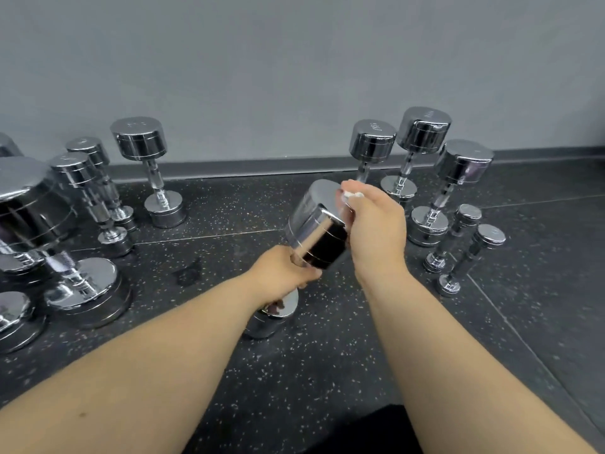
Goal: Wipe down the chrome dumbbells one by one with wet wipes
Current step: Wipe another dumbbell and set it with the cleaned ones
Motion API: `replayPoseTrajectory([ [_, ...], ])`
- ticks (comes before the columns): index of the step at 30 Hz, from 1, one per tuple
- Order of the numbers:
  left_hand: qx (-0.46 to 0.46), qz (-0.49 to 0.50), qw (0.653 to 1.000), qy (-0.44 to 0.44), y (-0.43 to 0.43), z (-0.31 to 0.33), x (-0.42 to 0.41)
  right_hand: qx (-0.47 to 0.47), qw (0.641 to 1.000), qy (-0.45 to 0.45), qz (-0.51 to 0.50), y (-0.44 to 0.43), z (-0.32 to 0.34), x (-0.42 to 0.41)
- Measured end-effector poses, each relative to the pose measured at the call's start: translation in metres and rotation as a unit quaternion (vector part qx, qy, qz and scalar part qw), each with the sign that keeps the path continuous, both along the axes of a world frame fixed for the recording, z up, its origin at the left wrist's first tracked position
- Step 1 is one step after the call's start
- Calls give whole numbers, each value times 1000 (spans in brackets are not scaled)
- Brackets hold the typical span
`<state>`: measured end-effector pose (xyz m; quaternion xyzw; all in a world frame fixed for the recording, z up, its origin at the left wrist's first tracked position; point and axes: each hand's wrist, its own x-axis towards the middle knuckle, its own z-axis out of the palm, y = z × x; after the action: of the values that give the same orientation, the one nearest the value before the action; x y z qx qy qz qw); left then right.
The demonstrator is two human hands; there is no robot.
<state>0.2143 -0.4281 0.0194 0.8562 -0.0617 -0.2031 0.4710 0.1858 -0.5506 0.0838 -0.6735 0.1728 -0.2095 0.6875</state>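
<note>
Chrome dumbbells stand on end on the speckled floor (pixel 327 371) along the grey wall (pixel 294 60), sorted into a left cluster (pixel 29 204) with the heaviest pieces and a right cluster (pixel 422 132) ending in a small pair (pixel 471 244). Bare floor lies between the clusters, the open room for turning or setting down. The held dumbbell (pixel 322 231) is in that gap, tilted. Its long axis runs from the lower head, near the person and at or just above the floor (contact cannot be told), up and away to the upper head at right. Left grip (pixel 281 273): fingers wrapped round the handle just beneath the upper head, bearing the weight. Right grip (pixel 376 224): nearer the upper head, curled over its far rim and pinching the wet wipe (pixel 352 194) against the chrome. Judgement: wiping of the upper head is in hand and the lower head lies on the left grip's side. The right cluster, close behind the right grip, limits any outward swing.
</note>
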Motion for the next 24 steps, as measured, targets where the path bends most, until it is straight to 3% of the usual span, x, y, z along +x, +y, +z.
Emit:
replayPoseTrajectory([
  [4, -2, 76, 995, -57, -22, -17, 11, -177, 983, -39, -32, -6, -11, 5],
  [9, 18, 73, 995, -69, -34, -26, 24, -395, 905, -135, -81, -17, -20, 24],
  [12, 27, 67, 995, -69, -42, -29, 34, -507, 843, -167, -65, -22, -25, 41],
  [16, 92, 50, 992, -70, -61, -31, 46, -666, 718, -203, -13, -58, -41, 64],
  [18, 134, 44, 988, -62, -74, -35, 50, -705, 682, -192, 20, -76, -56, 74],
  [24, 261, 8, 962, -77, -106, -51, 56, -674, 726, -133, 24, -96, -111, 77],
])
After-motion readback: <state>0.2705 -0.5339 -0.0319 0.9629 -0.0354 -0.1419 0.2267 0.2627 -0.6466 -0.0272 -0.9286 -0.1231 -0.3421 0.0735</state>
